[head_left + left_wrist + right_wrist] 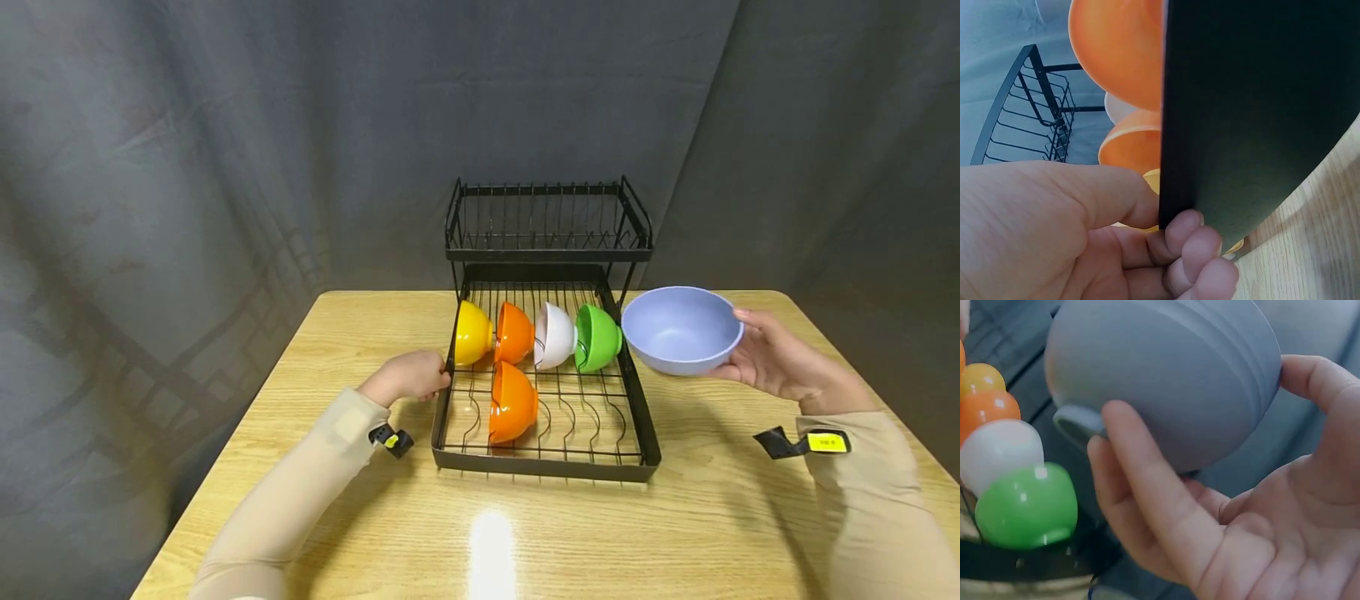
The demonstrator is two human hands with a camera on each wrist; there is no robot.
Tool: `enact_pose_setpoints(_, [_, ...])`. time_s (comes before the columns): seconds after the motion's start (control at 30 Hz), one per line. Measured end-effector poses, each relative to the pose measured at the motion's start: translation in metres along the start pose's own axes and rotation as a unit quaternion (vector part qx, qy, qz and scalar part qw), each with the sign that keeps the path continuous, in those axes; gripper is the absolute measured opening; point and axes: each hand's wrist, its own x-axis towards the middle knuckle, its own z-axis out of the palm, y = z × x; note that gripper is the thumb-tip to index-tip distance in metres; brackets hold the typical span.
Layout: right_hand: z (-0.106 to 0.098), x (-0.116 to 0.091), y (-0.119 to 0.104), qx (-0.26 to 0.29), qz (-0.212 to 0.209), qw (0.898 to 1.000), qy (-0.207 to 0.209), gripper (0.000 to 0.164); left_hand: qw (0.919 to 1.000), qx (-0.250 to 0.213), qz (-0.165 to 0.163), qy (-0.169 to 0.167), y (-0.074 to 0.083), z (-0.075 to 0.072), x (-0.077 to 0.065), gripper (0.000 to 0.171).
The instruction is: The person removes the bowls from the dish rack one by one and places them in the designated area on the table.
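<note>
Nearest, at left, a beige sleeve (300,492) leads to the left hand (409,376), pinching the left rim of a black two-tier dish rack (547,467). Its lower tier bears, on edge, a yellow bowl (472,335), an orange bowl (513,333), a second orange bowl (512,406) in front, a white bowl (553,337) and a green bowl (597,339). Right of these, a lavender-blue bowl (681,331) is held above the wooden tabletop (600,533) by the right hand (783,362), thumb at rim, fingers against underside.
</note>
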Motion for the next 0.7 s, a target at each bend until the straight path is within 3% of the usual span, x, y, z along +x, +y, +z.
enact_pose_setpoints(0.13, [-0.029,-0.012,0.006,0.143,-0.017,0.989,-0.04,0.055,1.0,0.0,-0.003,-0.002,0.0,0.0,0.001,0.029])
enact_pose_setpoints(0.27, [-0.045,-0.021,0.012,0.212,-0.04,0.976,-0.021,0.055,1.0,0.003,-0.005,-0.007,-0.001,0.001,0.001,0.03])
enact_pose_setpoints(0.4, [-0.05,-0.024,0.014,0.264,-0.055,0.961,0.057,0.046,0.9999,0.006,-0.002,-0.008,-0.001,0.001,0.002,0.03])
enact_pose_setpoints(0.53, [-0.049,-0.023,0.01,0.321,-0.045,0.933,0.153,0.037,1.0,0.005,-0.003,-0.005,-0.001,0.0,0.002,0.03])
enact_pose_setpoints(0.6, [-0.049,-0.022,0.006,0.339,-0.03,0.919,0.198,0.042,1.0,0.006,-0.005,-0.004,-0.001,0.0,0.001,0.03])
enact_pose_setpoints(0.7, [-0.049,-0.022,0.001,0.339,0.01,0.909,0.241,0.061,1.0,0.004,-0.007,-0.004,0.0,0.0,0.001,0.03])
